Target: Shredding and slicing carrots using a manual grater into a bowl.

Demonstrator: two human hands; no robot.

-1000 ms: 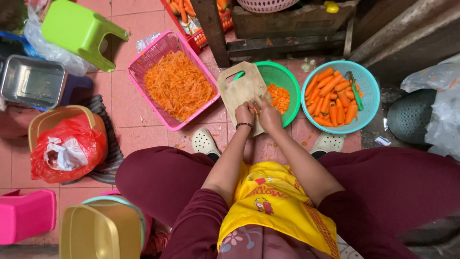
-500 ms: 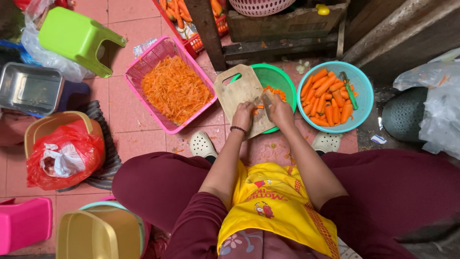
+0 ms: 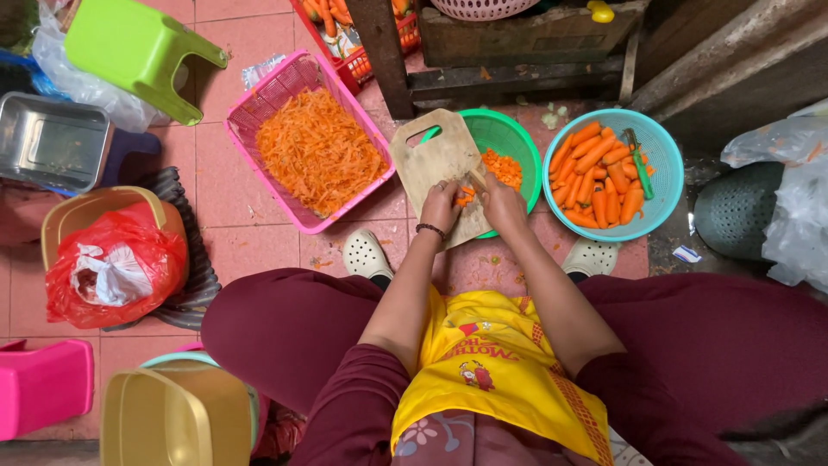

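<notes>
**Carrot on the board, bowls within reach**

At the far left of the tiled floor (image 3: pixel 233 190) sit a steel tray (image 3: pixel 47 142) and a lime green stool (image 3: pixel 138 47), set back from the work. Nearer the middle, the pink basket (image 3: pixel 259 108) of shredded carrot (image 3: pixel 317 151) lies just beside the wooden cutting board (image 3: pixel 431 160). The left hand (image 3: pixel 440 207) is curled closed on a carrot piece (image 3: pixel 466 195) at the board's near edge, pinning it steady. The right hand (image 3: pixel 503 205) is clamped on a knife handle, the blade (image 3: pixel 477 179) barely visible. The board rests partly over the green bowl (image 3: pixel 509 138), likely so cut bits (image 3: pixel 502 166) drop in. At the right, the teal bowl (image 3: pixel 660 155) holds peeled carrots (image 3: pixel 595 177) close at hand.
</notes>
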